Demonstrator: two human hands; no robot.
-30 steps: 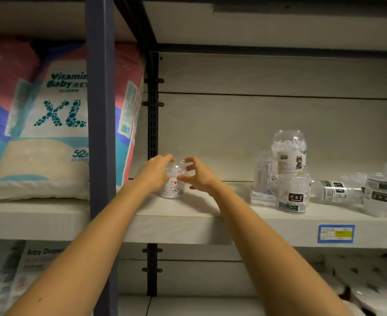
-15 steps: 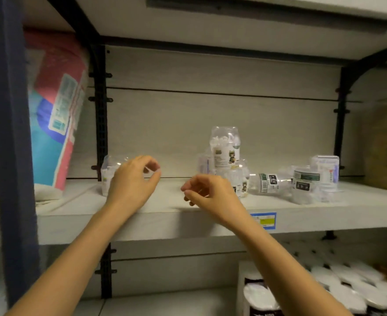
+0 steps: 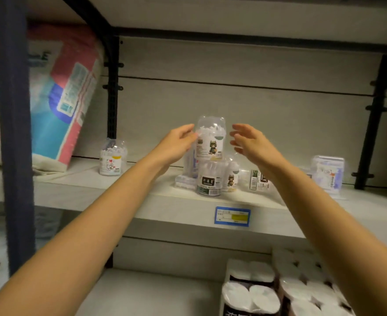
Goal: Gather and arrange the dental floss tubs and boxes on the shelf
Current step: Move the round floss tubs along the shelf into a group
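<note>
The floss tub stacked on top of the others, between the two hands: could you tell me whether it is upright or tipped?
Upright. The top tub stands on a lower tub, domed cap up, its label level.

Shelf contents by count: four upright clear floss tubs, one tub lying on its side, two clear boxes, one price tag, one diaper pack. Hands: two.
</note>
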